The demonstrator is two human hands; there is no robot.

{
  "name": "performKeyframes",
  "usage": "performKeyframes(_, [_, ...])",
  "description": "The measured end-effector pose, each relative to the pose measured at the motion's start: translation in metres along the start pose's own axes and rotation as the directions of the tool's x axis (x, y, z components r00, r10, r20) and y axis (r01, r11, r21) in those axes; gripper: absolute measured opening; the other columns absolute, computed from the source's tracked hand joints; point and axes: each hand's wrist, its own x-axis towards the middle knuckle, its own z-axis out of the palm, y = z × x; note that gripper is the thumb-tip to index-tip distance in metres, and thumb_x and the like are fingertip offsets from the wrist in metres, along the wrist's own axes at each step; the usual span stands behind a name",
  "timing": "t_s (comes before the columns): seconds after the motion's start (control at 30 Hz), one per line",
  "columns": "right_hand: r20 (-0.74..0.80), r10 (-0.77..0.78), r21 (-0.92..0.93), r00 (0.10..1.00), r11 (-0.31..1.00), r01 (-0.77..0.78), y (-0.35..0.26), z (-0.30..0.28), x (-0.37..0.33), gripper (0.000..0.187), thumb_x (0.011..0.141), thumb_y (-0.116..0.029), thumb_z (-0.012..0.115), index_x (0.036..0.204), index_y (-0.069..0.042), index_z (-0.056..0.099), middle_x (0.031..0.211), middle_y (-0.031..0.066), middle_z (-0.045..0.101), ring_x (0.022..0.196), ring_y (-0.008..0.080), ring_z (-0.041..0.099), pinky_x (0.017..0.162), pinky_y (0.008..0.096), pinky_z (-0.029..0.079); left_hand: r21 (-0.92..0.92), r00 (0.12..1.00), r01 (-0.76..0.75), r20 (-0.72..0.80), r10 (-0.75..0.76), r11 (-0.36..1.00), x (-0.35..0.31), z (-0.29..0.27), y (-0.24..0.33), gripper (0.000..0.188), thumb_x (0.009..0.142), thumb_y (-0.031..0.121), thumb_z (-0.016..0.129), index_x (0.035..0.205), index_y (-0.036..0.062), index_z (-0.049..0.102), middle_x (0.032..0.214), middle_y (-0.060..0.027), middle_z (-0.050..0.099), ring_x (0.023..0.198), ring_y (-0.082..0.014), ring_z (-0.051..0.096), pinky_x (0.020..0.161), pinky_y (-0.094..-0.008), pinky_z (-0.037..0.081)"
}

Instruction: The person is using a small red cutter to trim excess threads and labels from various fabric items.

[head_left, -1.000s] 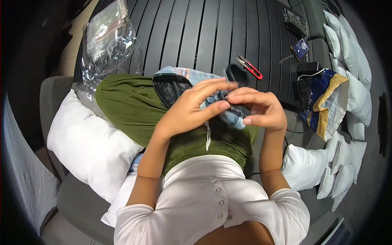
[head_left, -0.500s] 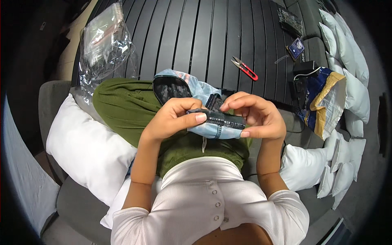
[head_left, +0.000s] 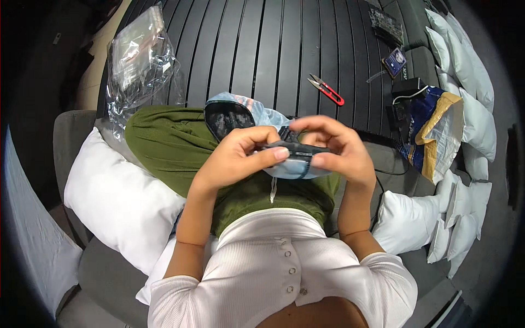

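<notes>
left hand (head_left: 235,158) pinching cap (head_left: 264,116) by the black band (head_left: 298,148), 9 o'clock side | right hand (head_left: 342,153) kinda loosely gripping it at 3 o'clock | cap's over the lap (head_left: 169,147), red snips (head_left: 329,93) around 1 o'clock

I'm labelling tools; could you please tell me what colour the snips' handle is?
The snips' handle is red, showing best in the head view.

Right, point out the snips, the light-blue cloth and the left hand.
Snips (head_left: 333,95): head view, red handle.
Light-blue cloth (head_left: 266,115): head view, its far part.
Left hand (head_left: 232,156): head view, back of hand.
</notes>
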Motion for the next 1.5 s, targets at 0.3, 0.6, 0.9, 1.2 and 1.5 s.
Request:
performKeyframes(0.3, [0.258,-0.504,0.399,0.824,0.833,0.385,0.017,-0.031,-0.005,0.022,0.067,-0.011,0.065,0.058,0.002,0.051,0.045,0.0068,0.044,0.037,0.0139,0.038,0.037,0.0288,0.023,0.654,0.944,-0.235,0.329,0.009,0.719,0.004,-0.017,-0.001,0.020,0.073,0.018,0.065,0.073,0.0007,0.056,0.061,-0.0018,0.048,0.060,-0.0115,0.043,0.055,-0.0246,0.035])
performKeyframes(0.6, [0.242,-0.418,-0.034,0.876,0.898,0.438,0.012,-0.045,-0.005,0.025,0.071,-0.021,0.063,0.077,0.001,0.053,0.071,0.0103,0.055,0.064,0.0142,0.048,0.061,0.0243,0.035,0.346,0.964,-0.246,0.188,0.189,0.906,-0.002,-0.017,0.006,0.027,0.066,0.008,0.069,0.071,0.0049,0.043,0.069,-0.0005,0.044,0.067,-0.0107,0.041,0.062,-0.0235,0.033])
performKeyframes(0.9, [0.252,-0.134,-0.264,0.959,0.943,0.201,0.012,-0.030,0.002,0.017,0.078,-0.013,0.057,0.072,0.003,0.056,0.061,0.0043,0.053,0.056,0.0114,0.050,0.052,0.0235,0.037,0.456,0.956,-0.114,0.293,-0.028,0.883,0.005,-0.005,0.003,0.021,0.076,0.019,0.063,0.082,0.0022,0.052,0.072,-0.0037,0.051,0.065,-0.0126,0.048,0.061,-0.0240,0.039])
performKeyframes(1.2, [0.145,-0.196,-0.048,0.970,0.978,0.205,0.015,-0.033,-0.007,0.027,0.077,-0.015,0.053,0.059,0.005,0.049,0.051,0.0078,0.045,0.044,0.0132,0.036,0.044,0.0280,0.025,0.568,0.891,-0.371,0.440,0.110,0.735,0.020,-0.006,-0.023,0.017,0.075,0.014,0.062,0.085,0.0011,0.056,0.075,-0.0049,0.051,0.075,-0.0191,0.048,0.071,-0.0294,0.038])
performKeyframes(1.5, [0.317,-0.084,-0.598,0.945,0.756,0.267,0.008,-0.023,-0.002,0.028,0.067,-0.018,0.070,0.072,0.004,0.055,0.058,0.0052,0.049,0.046,0.0130,0.044,0.045,0.0252,0.032,0.594,0.972,-0.235,0.117,0.206,0.769,0.014,-0.004,-0.006,0.019,0.065,0.005,0.062,0.071,0.0020,0.044,0.065,-0.0032,0.044,0.064,-0.0130,0.043,0.058,-0.0243,0.035])
